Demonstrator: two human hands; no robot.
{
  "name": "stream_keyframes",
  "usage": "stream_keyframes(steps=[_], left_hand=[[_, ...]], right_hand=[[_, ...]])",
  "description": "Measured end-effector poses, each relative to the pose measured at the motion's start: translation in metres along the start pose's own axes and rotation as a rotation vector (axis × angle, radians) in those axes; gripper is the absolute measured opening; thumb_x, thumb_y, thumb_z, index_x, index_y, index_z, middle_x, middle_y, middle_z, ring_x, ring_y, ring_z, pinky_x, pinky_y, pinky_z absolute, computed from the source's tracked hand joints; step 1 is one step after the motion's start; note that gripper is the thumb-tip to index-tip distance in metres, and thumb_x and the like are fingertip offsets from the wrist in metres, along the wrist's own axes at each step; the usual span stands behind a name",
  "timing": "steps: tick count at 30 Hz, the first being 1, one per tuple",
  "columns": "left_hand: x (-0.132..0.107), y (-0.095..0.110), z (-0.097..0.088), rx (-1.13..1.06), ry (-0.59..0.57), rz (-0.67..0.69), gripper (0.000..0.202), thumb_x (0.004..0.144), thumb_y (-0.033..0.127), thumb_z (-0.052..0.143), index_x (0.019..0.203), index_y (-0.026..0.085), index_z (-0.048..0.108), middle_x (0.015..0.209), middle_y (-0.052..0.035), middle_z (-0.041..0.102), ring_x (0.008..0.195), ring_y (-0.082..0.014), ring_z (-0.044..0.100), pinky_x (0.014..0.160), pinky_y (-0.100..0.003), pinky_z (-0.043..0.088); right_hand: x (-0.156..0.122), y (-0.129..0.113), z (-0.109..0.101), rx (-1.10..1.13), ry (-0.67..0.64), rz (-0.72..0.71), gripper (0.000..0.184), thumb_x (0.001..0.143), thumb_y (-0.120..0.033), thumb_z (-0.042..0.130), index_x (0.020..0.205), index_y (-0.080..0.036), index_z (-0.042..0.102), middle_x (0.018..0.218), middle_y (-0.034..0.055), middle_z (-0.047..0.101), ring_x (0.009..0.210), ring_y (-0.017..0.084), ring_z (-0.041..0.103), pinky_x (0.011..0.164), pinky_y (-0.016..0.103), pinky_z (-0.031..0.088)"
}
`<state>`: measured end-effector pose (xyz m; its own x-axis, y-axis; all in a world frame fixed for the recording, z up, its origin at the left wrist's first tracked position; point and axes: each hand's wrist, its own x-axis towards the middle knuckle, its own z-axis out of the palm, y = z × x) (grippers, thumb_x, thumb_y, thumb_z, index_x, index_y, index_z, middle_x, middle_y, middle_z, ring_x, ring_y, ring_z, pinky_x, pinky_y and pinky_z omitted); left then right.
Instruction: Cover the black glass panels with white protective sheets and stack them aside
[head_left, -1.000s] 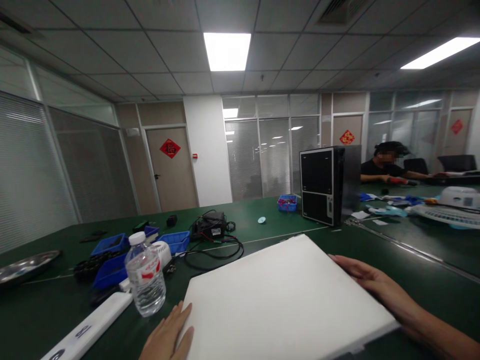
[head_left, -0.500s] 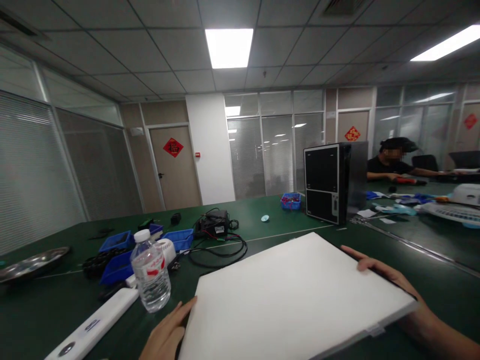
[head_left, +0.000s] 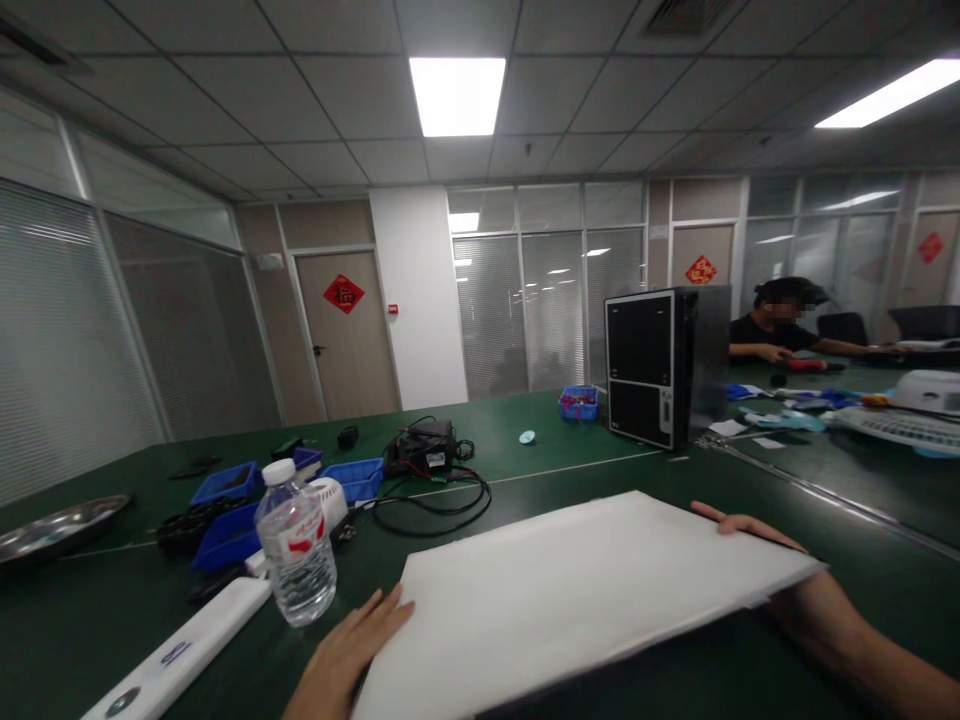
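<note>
White panel (head_left: 585,590) slopes; left hand (head_left: 352,645) and right hand (head_left: 754,526) hold it.

Above the table (head_left: 585,440), the board (head_left: 585,595) spans from the left hand (head_left: 352,650) at its left edge to the right hand (head_left: 761,528) at its right, with the water bottle (head_left: 300,560) to its left, the corded device (head_left: 421,446) behind it, and the computer tower (head_left: 667,370) behind right, just beside the basket (head_left: 579,412).
</note>
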<state>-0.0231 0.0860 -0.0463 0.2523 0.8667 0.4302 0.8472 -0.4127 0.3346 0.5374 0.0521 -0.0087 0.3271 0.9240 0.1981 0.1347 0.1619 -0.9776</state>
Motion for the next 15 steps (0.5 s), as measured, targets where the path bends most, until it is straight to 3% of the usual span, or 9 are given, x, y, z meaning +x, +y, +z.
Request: stream_keyframes(steps=[3, 6, 8, 10, 12, 15], left_hand=[[0.002, 0.001, -0.004, -0.007, 0.024, 0.015, 0.042, 0.088, 0.022, 0.047, 0.11, 0.035, 0.08, 0.129, 0.0006, 0.075, 0.126, -0.0286, 0.065, 0.111, -0.043, 0.047], [0.002, -0.001, -0.009, -0.026, 0.06, 0.039, 0.043, 0.094, 0.024, 0.041, 0.104, 0.036, 0.08, 0.119, 0.0005, 0.08, 0.12, -0.0251, 0.07, 0.11, -0.039, 0.048], [-0.002, -0.001, -0.012, -0.042, 0.089, 0.067, 0.038, 0.096, 0.032, 0.043, 0.105, 0.035, 0.08, 0.116, -0.0006, 0.081, 0.116, -0.025, 0.072, 0.111, -0.038, 0.047], [-0.009, 0.001, -0.014, -0.057, 0.128, 0.1, 0.036, 0.097, 0.038, 0.046, 0.108, 0.034, 0.079, 0.117, -0.0017, 0.08, 0.115, -0.0248, 0.072, 0.112, -0.037, 0.047], [-0.017, 0.006, -0.016, -0.068, 0.189, 0.151, 0.037, 0.099, 0.042, 0.044, 0.114, 0.034, 0.077, 0.12, -0.0015, 0.079, 0.116, -0.0231, 0.072, 0.111, -0.036, 0.048], [-0.026, 0.018, -0.02, -0.06, 0.298, 0.246, 0.037, 0.101, 0.047, 0.044, 0.121, 0.037, 0.072, 0.122, -0.0006, 0.079, 0.114, -0.0209, 0.072, 0.107, -0.034, 0.051]], right_hand=[[0.001, 0.001, -0.003, -0.056, 0.073, -0.068, 0.034, 0.087, -0.05, 0.044, 0.093, -0.023, 0.066, 0.156, 0.0101, 0.046, 0.137, 0.038, 0.049, 0.097, 0.043, 0.052], [-0.002, -0.002, -0.009, -0.211, 0.211, -0.206, 0.036, 0.082, -0.042, 0.052, 0.114, -0.027, 0.061, 0.159, 0.0077, 0.042, 0.143, 0.04, 0.039, 0.11, 0.05, 0.041], [-0.007, -0.007, -0.012, -0.421, 0.359, -0.394, 0.051, 0.082, -0.038, 0.053, 0.132, -0.03, 0.052, 0.158, 0.0091, 0.041, 0.141, 0.042, 0.042, 0.111, 0.056, 0.039], [-0.015, -0.015, -0.011, -0.654, 0.474, -0.703, 0.06, 0.082, -0.036, 0.056, 0.14, -0.032, 0.047, 0.155, 0.0099, 0.044, 0.139, 0.042, 0.044, 0.113, 0.061, 0.035], [-0.024, -0.027, -0.004, -0.869, 0.43, -1.055, 0.058, 0.081, -0.029, 0.063, 0.138, -0.034, 0.052, 0.154, 0.0075, 0.046, 0.14, 0.039, 0.044, 0.118, 0.064, 0.026], [-0.04, -0.045, 0.015, -1.103, 0.132, -1.481, 0.054, 0.081, -0.017, 0.07, 0.133, -0.03, 0.061, 0.15, 0.006, 0.053, 0.137, 0.029, 0.05, 0.123, 0.054, 0.026]])
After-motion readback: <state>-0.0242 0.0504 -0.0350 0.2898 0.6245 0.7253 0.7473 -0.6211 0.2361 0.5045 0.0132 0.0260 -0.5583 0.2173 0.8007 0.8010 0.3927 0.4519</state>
